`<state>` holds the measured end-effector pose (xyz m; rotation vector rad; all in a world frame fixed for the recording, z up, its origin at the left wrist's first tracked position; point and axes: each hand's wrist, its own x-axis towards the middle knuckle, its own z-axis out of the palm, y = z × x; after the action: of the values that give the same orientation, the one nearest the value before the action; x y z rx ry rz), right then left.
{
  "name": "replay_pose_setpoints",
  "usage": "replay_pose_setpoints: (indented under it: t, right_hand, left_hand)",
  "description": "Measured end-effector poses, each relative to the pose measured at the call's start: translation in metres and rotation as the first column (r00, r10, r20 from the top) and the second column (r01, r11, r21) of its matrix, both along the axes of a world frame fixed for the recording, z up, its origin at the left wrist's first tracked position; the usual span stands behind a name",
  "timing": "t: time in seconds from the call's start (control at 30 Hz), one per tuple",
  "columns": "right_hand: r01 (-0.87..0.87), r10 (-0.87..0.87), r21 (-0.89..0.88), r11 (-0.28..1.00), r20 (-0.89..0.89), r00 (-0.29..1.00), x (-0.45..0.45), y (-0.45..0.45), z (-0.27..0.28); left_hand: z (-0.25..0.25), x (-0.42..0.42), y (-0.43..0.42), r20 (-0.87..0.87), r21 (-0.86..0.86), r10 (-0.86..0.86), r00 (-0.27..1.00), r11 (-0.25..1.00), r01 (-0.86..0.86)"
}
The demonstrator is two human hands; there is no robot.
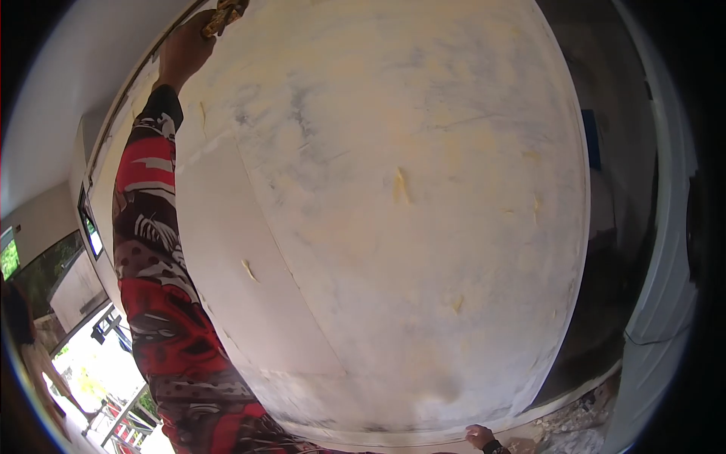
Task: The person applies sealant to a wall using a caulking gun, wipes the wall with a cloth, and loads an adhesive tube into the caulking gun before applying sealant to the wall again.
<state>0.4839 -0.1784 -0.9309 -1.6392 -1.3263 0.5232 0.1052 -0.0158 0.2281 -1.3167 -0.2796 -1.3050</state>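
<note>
My left hand (185, 49) is raised at the upper left, its fingers closed around a brownish-gold, putty-smeared tool (224, 15) at the top edge of the view. The exact kind of tool is not clear. Its patterned red and black sleeve (155, 219) runs down the left side of a large pale panel (401, 250). The panel has yellowish and grey smears, with several raised dabs of putty (401, 185). Low down, by the panel's bottom edge, my right hand (479, 436) shows small with its fingers curled; anything in them is hidden.
A dark recess (612, 197) lies right of the panel, with a pale ribbed surface (665, 280) beyond. Rubble and plastic (582, 431) lie at the lower right. At far left stand a person (34, 356) and metal frames (128, 424) near a bright opening.
</note>
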Motion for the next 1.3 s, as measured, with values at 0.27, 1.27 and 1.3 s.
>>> replay_pose_setpoints:
  t: [0.27, 1.27, 1.3]
  right_hand:
    - [0.041, -0.044, -0.051, 0.998, -0.061, 0.997, -0.016, -0.009, -0.024]
    - [-0.191, 0.191, 0.013, 0.981, 0.024, 0.981, 0.024, -0.003, 0.063]
    - [-0.167, 0.167, -0.040, 0.985, 0.018, 0.986, 0.023, -0.005, 0.071]
  left_hand:
    - [-0.001, -0.006, 0.017, 0.013, 0.056, 0.214, 0.977, 0.975, -0.215]
    - [-0.033, -0.002, -0.075, -0.216, 0.159, 0.892, 0.397, 0.433, -0.887]
    - [-0.033, -0.001, -0.076, -0.220, 0.141, 0.903, 0.369, 0.404, -0.904]
